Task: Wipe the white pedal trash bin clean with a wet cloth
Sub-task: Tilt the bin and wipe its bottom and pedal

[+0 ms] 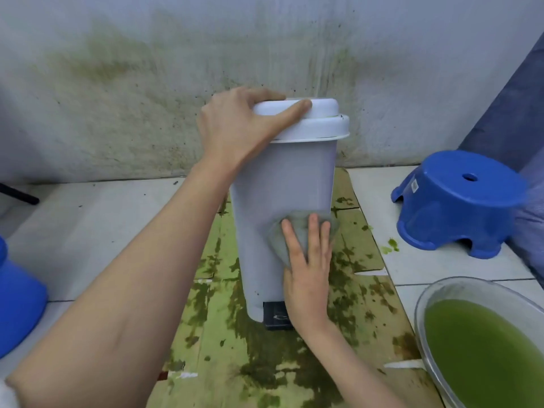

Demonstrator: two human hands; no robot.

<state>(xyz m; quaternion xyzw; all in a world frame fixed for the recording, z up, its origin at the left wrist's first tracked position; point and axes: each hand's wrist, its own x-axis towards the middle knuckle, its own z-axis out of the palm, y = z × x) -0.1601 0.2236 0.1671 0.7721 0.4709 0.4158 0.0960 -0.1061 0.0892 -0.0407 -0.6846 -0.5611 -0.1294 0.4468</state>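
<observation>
The white pedal trash bin [287,207] stands on stained cardboard [223,357] against the wall, its black pedal [275,316] facing the person. The left hand [235,125] curls over the lid's [312,119] near edge, thumb along the front; this grip likely steadies the bin so that rubbing does not push it over. Below it, the right hand [307,269] lies with fingers straight, pressing a grey wet cloth [278,240] flat against the bin's front wall, which spreads the pressure across the cloth. A basin of green water [485,348] sits to the right of that hand, probably within reach for rinsing. A blue stool [459,201] rests farther right.
</observation>
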